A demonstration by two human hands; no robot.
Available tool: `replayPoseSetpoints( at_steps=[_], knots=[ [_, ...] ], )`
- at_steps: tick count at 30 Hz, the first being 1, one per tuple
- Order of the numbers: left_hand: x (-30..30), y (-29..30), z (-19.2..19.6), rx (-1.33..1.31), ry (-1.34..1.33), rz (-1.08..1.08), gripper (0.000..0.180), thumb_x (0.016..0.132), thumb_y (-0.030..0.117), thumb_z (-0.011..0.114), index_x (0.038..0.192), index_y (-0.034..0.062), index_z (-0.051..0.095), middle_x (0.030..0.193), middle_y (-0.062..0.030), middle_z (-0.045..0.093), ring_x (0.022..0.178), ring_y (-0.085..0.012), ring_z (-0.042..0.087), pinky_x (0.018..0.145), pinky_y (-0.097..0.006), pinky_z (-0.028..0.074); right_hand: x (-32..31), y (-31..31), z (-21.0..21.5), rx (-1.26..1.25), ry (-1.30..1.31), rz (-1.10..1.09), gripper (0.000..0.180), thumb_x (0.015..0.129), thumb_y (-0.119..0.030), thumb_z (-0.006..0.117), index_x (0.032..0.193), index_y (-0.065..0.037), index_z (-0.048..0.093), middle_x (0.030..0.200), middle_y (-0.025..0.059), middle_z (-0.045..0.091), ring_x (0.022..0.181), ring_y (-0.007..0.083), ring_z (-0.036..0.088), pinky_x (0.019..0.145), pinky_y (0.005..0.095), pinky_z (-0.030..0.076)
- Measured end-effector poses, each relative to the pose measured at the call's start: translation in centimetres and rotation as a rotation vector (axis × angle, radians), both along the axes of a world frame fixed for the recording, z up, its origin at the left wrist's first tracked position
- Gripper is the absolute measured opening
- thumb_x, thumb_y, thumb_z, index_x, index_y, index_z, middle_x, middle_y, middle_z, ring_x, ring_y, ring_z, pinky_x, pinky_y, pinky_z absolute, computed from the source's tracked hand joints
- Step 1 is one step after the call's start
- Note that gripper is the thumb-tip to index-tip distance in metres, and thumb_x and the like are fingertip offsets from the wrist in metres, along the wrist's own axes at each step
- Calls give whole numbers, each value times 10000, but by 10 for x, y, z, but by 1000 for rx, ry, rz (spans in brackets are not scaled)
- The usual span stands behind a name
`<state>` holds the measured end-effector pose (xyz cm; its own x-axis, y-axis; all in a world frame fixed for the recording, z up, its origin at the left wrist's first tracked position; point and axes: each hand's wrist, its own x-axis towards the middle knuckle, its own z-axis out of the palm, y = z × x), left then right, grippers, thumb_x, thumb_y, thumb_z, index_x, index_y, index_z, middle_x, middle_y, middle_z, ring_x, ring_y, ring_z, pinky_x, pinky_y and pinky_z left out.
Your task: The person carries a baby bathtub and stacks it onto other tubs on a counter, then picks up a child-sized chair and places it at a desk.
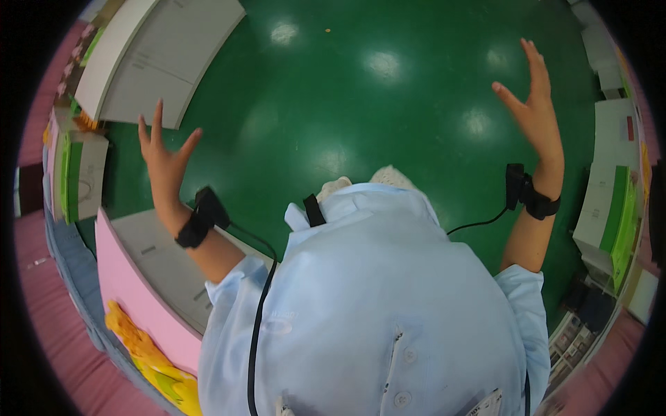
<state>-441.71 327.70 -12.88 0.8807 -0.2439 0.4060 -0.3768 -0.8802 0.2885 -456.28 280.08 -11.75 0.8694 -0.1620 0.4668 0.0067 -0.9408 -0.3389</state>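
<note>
My left hand [164,158] is raised with fingers spread and holds nothing; it hovers near a stack of white flat boxes [156,59] at the upper left. My right hand [535,107] is also lifted, open and empty, above the glossy green floor [347,104]. Each wrist carries a black strap with a small device, and a black cable runs from each toward my light blue shirt [374,305]. A white shoe tip [388,177] shows just past the shirt.
A pink-fronted white carton [135,277] with a yellow picture stands at my lower left. White-and-green boxes [80,177] sit at the far left. More white and green cartons [610,201] line the right side, with small dark items below them.
</note>
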Motion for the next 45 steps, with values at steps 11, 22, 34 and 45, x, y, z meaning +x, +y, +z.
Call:
replayPoseSetpoints(
  at_steps=[11,22,34,45],
  knots=[
    [287,-155,-12,-100,-169,-264,645,675,329,725,1252,252,448,1329,-227,302,1276,-353,228,966,-478,299,259,-86,6,27,-27,2,726,726,-125,643,1336,-60,255,1364,153,285,1286,264,232,1041,338,192],
    [473,-155,-10,-64,-76,57,650,681,330,717,1260,228,440,1335,-241,282,1267,-353,250,971,-458,296,596,-210,-25,-15,-76,-41,670,754,-107,612,1325,-40,269,1339,138,325,1265,232,266,1036,324,202],
    [715,-207,15,-43,-146,140,650,696,272,708,1271,171,425,1309,-230,339,1258,-343,276,985,-420,288,789,-220,42,26,-143,227,615,803,-282,596,1320,-99,317,1359,114,316,1278,256,254,1042,374,208],
    [825,-249,69,-113,-217,181,771,642,161,722,1309,151,335,1368,-255,172,1265,-399,180,1028,-427,233,949,-211,72,116,-82,328,622,796,-190,603,1330,-99,297,1374,86,298,1291,223,228,1054,365,166]
  ],
)
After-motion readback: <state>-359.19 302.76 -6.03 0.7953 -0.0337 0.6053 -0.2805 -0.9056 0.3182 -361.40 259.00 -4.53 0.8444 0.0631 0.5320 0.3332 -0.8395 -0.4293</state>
